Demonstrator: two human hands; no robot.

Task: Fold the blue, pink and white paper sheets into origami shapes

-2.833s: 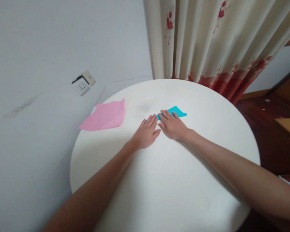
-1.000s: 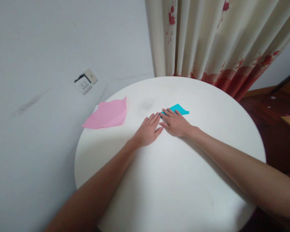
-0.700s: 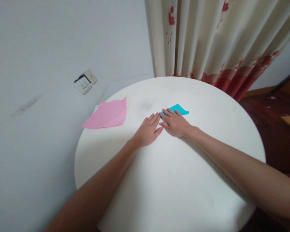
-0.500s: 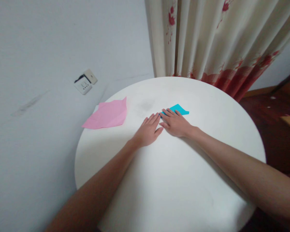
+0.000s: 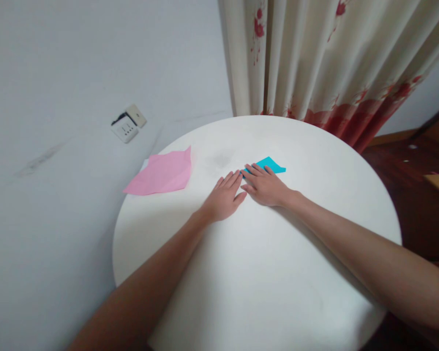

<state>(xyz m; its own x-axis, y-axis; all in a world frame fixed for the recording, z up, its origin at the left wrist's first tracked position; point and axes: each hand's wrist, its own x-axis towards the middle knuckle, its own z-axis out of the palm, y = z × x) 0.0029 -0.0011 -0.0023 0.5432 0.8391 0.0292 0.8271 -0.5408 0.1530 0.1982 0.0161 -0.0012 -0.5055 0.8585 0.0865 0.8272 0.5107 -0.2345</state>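
Note:
A folded piece of blue paper (image 5: pixel 269 164) lies flat on the white round table (image 5: pixel 263 273). My right hand (image 5: pixel 264 186) rests palm down with its fingers stretched over the paper's near edge, hiding part of it. Beside it, my left hand (image 5: pixel 225 197) lies flat with fingers extended, its index fingertip at the paper's left tip. The two hands almost meet at the fingertips. Neither one grasps anything.
Pink paper (image 5: pixel 163 173) with raised corners lies at the table's left edge, a pale sheet partly under it. A wall with a socket (image 5: pixel 125 128) stands to the left. Behind the table hangs a floral curtain (image 5: pixel 307 58).

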